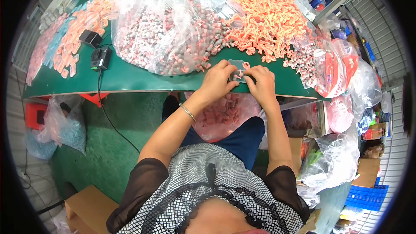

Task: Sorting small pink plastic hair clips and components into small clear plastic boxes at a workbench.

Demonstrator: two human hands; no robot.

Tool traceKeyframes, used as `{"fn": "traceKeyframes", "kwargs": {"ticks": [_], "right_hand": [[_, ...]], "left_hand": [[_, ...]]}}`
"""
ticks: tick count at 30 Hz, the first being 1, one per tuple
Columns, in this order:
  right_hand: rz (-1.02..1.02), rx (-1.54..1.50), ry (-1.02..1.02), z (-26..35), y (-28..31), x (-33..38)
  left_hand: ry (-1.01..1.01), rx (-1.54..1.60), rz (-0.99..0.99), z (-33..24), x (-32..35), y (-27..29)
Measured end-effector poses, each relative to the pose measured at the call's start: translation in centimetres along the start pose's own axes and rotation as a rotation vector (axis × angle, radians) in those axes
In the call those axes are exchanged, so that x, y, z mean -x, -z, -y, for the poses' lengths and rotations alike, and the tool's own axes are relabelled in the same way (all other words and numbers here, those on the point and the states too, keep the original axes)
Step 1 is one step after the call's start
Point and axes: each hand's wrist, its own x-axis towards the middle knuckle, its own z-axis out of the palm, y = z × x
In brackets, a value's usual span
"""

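At the table's front edge, my left hand (219,80) pinches a small clear plastic case (236,66) between thumb and fingers. The other side of this case is gripped by my right hand (262,84), its fingers bent and thumb against it. Small pink bits show in the case, too small to make out. A thin orange loop (246,65) sticks up beside my right fingertips. Past my hands lies a heap of looped orange pieces (271,21). A large clear plastic bag (149,39) of small grey and pink pieces stands to the left, some spilling out.
Rows of small orange, blue and pink cases (73,34) lie at the table's far left, near a black corded device (100,58). A small grey-pink pile (301,63) and a red-white bag (336,67) sit right. Below the table, a bag holds reddish pieces (223,112).
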Motion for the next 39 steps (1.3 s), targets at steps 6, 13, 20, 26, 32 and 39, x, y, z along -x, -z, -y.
{"fn": "traceKeyframes", "kwargs": {"ticks": [6, 13, 20, 26, 32, 39], "right_hand": [[0.054, 0.062, 0.016, 0.8, -0.3, 0.1], [0.117, 0.108, -0.044, 1.1, -0.7, -0.1], [0.228, 0.127, -0.153, 1.4, -0.1, -0.8], [0.096, 0.317, -0.088, 2.3, 0.0, -0.5], [0.206, 0.093, -0.252, 1.8, 0.2, -1.2], [0.129, -0.038, -0.317, -2.2, -0.8, -1.5]], "left_hand": [[-0.003, 0.008, -0.016, -0.2, -0.1, 0.0], [-0.02, 0.037, -0.042, 0.2, 0.0, -0.3], [-0.03, 0.05, -0.081, 0.1, 0.1, -0.3], [-0.047, 0.04, -0.074, 0.7, 0.1, -0.6], [-0.046, 0.035, -0.087, 0.8, 0.3, -0.6], [-0.035, 0.026, -0.074, 0.5, 0.2, -0.4]]}}
